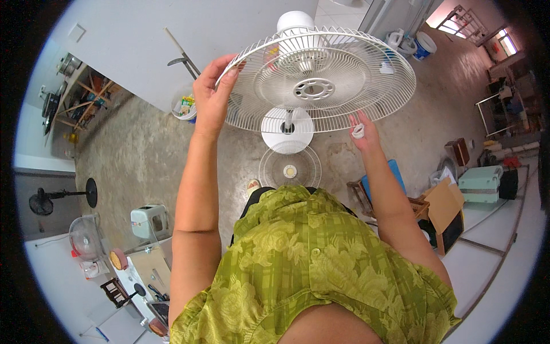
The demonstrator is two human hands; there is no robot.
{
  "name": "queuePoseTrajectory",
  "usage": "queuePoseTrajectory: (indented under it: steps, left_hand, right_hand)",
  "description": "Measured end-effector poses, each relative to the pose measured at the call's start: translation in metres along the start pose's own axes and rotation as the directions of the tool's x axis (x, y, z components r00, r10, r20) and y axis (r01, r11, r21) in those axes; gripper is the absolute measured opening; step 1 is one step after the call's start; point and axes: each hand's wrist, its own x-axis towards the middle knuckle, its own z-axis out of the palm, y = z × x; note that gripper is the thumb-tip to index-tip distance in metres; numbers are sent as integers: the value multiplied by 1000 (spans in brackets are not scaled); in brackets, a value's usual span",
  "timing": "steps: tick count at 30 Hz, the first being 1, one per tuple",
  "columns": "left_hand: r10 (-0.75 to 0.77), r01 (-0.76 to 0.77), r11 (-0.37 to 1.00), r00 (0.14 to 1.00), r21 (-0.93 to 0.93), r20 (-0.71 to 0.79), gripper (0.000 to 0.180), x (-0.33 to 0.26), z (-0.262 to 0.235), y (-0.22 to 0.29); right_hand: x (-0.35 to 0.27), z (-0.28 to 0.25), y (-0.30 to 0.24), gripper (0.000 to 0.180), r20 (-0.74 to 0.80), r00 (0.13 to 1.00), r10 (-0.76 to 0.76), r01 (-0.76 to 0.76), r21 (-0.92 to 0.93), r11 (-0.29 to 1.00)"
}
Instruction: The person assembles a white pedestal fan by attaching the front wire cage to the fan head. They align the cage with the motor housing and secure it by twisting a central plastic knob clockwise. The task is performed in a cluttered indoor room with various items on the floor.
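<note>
My left hand (213, 94) is closed around the left rim of a white wire fan grille (314, 106), thumb on the near side. The grille is tilted in front of a white stand fan's motor head (295, 23), and a shaft shows through its wires. At the grille's near right edge is my right hand (368, 137), fingertips up against the wires. A small white plastic ring (358, 131) sits in its fingers. Below stands the fan's round white base (275, 131). A second wire grille (290, 172) with a pale centre lies on the floor by my feet.
A bucket with packets (184, 108) stands left of the fan, by the white wall. White jugs and a bucket (424, 46) are at the far right. Cardboard (446, 203) and a pale green case (480, 184) lie at the right. A black fan (63, 198) is at the left.
</note>
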Motion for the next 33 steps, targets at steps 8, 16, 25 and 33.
queuePoseTrajectory:
  steps: [8, 16, 25, 33]
  left_hand:
    - [17, -18, 999, 999, -46, -29, 28, -13, 2, 9]
    - [63, -65, 997, 997, -51, -40, 29, -22, 3, 5]
    - [61, -62, 998, 997, -27, -46, 28, -20, 6, 6]
    - [57, -56, 998, 996, 13, -64, 31, -21, 5, 2]
  right_hand:
    - [13, 9, -4, 33, 43, 999, 7, -11, 75, 997]
    - [25, 4, -6, 32, 41, 999, 27, -29, 40, 999]
    - [29, 5, -8, 32, 39, 998, 50, -51, 15, 999]
    - [35, 7, -11, 33, 31, 998, 57, -57, 1, 998]
